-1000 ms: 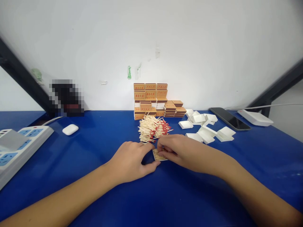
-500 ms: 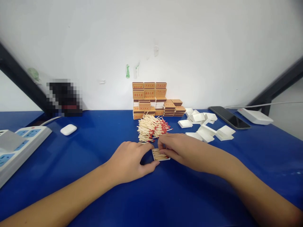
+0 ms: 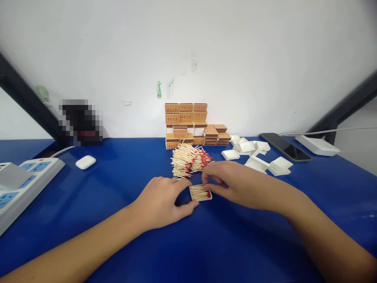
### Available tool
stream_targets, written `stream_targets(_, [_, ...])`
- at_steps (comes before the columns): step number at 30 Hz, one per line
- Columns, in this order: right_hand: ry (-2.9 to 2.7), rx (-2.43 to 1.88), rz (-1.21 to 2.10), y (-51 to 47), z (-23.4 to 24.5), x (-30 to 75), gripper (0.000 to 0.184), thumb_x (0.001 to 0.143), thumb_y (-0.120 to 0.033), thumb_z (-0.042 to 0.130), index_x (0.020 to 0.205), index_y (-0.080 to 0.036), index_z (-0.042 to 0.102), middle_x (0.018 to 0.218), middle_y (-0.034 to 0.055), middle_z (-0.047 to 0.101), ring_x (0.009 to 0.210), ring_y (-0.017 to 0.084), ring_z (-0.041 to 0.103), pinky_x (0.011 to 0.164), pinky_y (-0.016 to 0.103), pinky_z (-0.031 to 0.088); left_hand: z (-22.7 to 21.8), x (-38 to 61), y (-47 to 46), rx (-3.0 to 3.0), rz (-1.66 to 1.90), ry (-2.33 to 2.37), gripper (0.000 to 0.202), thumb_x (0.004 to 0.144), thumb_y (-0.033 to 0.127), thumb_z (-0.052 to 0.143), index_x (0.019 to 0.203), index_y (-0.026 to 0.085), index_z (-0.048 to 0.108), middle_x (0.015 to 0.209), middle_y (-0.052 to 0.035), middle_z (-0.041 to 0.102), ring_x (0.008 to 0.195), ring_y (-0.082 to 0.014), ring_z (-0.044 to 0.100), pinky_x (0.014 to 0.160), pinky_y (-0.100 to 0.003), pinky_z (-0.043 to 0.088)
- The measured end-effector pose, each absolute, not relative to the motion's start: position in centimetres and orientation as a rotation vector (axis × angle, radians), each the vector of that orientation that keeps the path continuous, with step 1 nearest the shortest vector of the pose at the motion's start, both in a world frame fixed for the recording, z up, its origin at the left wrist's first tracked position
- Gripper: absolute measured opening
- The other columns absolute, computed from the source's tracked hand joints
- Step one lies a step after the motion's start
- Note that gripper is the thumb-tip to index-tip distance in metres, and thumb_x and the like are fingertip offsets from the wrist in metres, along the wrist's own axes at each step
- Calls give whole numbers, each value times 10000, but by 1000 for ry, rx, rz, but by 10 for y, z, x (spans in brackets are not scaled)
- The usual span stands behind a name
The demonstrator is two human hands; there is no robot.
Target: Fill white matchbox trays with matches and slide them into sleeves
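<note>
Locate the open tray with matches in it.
Head view, centre: the tray lies on the blue table between the left hand and the right hand, just on the near side of the loose match pile.

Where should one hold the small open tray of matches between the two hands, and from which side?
Probably pinch the tray across its two long walls, near and far, coming from above. It lies flat, open upward, matches lengthwise, so a level grip there should spill nothing.
</note>
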State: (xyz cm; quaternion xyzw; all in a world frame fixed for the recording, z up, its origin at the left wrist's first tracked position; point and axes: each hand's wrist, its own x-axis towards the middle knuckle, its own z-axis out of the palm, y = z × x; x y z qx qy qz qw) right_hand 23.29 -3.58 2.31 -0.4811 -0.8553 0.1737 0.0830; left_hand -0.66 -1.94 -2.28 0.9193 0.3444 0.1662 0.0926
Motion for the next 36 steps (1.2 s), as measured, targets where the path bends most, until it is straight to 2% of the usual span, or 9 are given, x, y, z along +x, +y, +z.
stream_targets(8, [-2558, -1423, 555, -37, 20, 229, 116, 953, -214, 586, 843, -216, 624, 840, 10, 669, 739, 159, 551, 635, 289, 354, -21, -7, -19, 2721, 460, 1042, 313, 921, 472, 664, 1103, 229, 742, 576, 43, 597, 507, -154, 576, 514, -276, 326])
stream_targets(12, [-2511, -1433, 517, -32, 29, 235, 171, 977, -290, 574, 833, -218, 631, 751, -8, 614, 646, 141, 501, 588, 282, 327, -21, -7, -20, 2719, 460, 1035, 302, 924, 470, 660, 1096, 234, 737, 576, 45, 596, 509, -150, 573, 517, -272, 310])
stream_targets(16, [-2387, -1581, 308, -14, 33, 263, 224, 980, -377, 548, 875, -215, 662, 699, 0, 588, 611, 153, 491, 580, 291, 341, -22, -8, -19, 2724, 480, 1022, 301, 931, 471, 653, 1091, 228, 733, 565, 47, 585, 500, -146, 564, 517, -273, 303])
stream_targets(18, [-2305, -1739, 161, -2, 30, 284, 231, 965, -384, 547, 911, -206, 683, 784, 43, 645, 674, 182, 548, 611, 309, 379, -21, -8, -18, 2723, 488, 1017, 301, 931, 469, 655, 1091, 227, 734, 563, 49, 579, 498, -147, 560, 519, -274, 306])
stream_targets(21, [-2318, -1842, -19, 12, 19, 313, 279, 934, -390, 584, 1050, -175, 718, 976, 130, 688, 921, 283, 607, 787, 394, 464, -20, -8, -17, 2719, 475, 1009, 301, 930, 461, 656, 1092, 222, 737, 560, 48, 571, 493, -147, 549, 517, -270, 306])
stream_targets(23, [-2351, -1876, -40, 18, 10, 325, 357, 918, -394, 620, 1170, -164, 725, 1063, 163, 679, 1069, 340, 578, 895, 452, 468, -19, -9, -17, 2723, 478, 1001, 302, 929, 458, 656, 1096, 219, 738, 561, 47, 568, 490, -144, 541, 517, -267, 308])
stream_targets(26, [-2395, -1903, -51, 24, 2, 330, 404, 920, -363, 643, 1258, -156, 721, 1108, 180, 658, 1120, 359, 541, 959, 485, 455, -18, -11, -15, 2745, 500, 994, 314, 933, 458, 649, 1115, 217, 733, 575, 44, 569, 494, -140, 535, 523, -264, 317])
stream_targets(32, [-2448, -1854, -54, 23, 3, 320, 267, 962, -314, 607, 1102, -138, 751, 1088, 180, 664, 1104, 350, 529, 956, 479, 457, -16, -13, -14, 2745, 471, 979, 339, 948, 447, 638, 1190, 223, 717, 580, 50, 570, 503, -140, 547, 537, -261, 353])
stream_targets(36, [-2389, -1751, 33, 15, 13, 310, 238, 998, -306, 559, 1054, -147, 726, 1073, 161, 698, 1098, 322, 577, 904, 426, 472, -16, -12, -13, 2750, 451, 984, 343, 945, 458, 645, 1188, 228, 719, 584, 48, 579, 509, -143, 555, 540, -261, 352])
